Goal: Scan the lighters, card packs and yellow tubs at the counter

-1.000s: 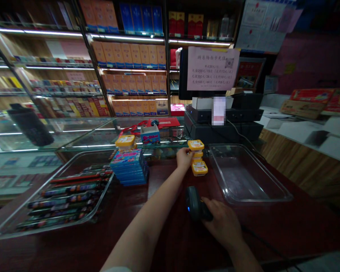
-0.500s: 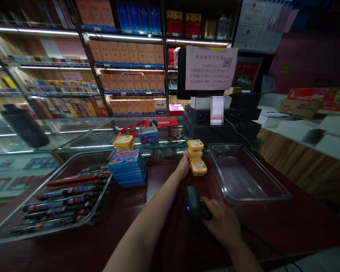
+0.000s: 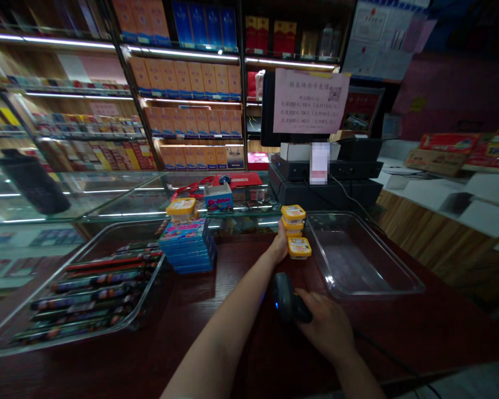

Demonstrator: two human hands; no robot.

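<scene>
My left hand (image 3: 280,244) reaches forward against the left side of small yellow-lidded plastic tubs. A stack of these tubs (image 3: 293,217) stands at the fingers, with a single tub (image 3: 299,249) in front of it. Part of the fingers is hidden behind the stack, but they appear curled round it. In my right hand (image 3: 326,327) is a dark handheld barcode scanner (image 3: 283,297), gripped by its handle. A blue light glows on the scanner, whose head lies a little nearer to me than the tubs.
A clear plastic tray (image 3: 363,263) lies right of the tubs. On the left, another clear tray (image 3: 139,305) holds several dark tube-shaped packs beside a stack of blue boxes (image 3: 189,249) topped with yellow tubs (image 3: 181,208). Behind stand a monitor (image 3: 268,111) and a cash drawer (image 3: 324,194).
My left hand and the yellow tubs beside it have slid a little to the right, toward the clear tray. My right hand and the scanner have barely moved.
</scene>
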